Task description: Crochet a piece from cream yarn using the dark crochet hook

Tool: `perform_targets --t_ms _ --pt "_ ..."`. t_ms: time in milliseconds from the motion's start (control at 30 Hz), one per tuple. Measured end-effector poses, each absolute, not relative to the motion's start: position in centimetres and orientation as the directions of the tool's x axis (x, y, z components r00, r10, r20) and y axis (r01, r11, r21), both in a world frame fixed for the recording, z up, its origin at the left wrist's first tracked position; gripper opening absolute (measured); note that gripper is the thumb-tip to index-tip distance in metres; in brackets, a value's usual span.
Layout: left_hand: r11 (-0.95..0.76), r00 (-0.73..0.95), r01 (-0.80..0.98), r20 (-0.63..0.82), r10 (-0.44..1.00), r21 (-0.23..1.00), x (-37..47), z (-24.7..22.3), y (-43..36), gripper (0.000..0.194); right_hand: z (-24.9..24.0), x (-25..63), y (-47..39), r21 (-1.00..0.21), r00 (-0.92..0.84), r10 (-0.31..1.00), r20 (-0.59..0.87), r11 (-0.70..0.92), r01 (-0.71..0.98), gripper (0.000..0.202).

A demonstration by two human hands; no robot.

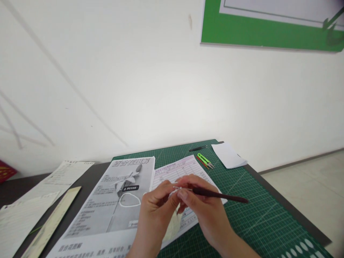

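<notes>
Take the flower sheet as the landmark: the small white piece lies just off its right edge, raised above the paper and pinched in the fingertips of the left hand. The two hands are together there, almost touching. The right hand grips a slim tool by its dark handle, thumb against the front end. The tool's long axis runs crosswise, its thin metal end toward the flower sheet and meeting the white piece, its handle reaching away from the sheet and slightly nearer the person. So the white piece sits at the tip side, and the left hand is the nearer to the sheet. Pale yarn shows beneath the hands, right of the sheet; a white loop lies on the sheet itself. Beyond the sheet's right side, green snips rest on the cutting mat, which covers part of the desk
</notes>
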State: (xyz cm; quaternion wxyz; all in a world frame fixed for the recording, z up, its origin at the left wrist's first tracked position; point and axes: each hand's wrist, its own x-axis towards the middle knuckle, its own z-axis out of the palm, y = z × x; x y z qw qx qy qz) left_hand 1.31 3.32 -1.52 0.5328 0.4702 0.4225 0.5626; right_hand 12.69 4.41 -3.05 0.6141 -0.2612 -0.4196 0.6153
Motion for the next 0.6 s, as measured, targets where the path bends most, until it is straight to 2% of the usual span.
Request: perform_targets --t_ms 100,267,467,600 --pt "-0.033 0.067 -0.149 0.043 0.997 0.988 0.7 -1.1 3.6 0.025 -3.0 12.7 4.6 -0.828 -0.106 0.984 0.145 0.062 -0.557 0.011" --pt "0.046 0.083 -0.105 -0.038 0.996 0.993 -1.2 -0.7 4.4 0.026 -3.2 13.2 5.0 -0.798 -0.083 0.986 0.144 0.066 -0.600 0.009" --pt "0.166 0.158 -0.183 -0.137 0.978 0.969 -2.6 -1.0 4.8 0.039 -3.5 13.4 5.5 -0.766 -0.123 0.972 0.201 0.078 -0.639 0.013" --pt "0.200 0.178 -0.248 -0.158 0.971 0.948 -3.2 -1.2 5.1 0.041 -3.3 13.4 6.0 -0.757 -0.162 0.961 0.222 0.065 -0.650 0.014"
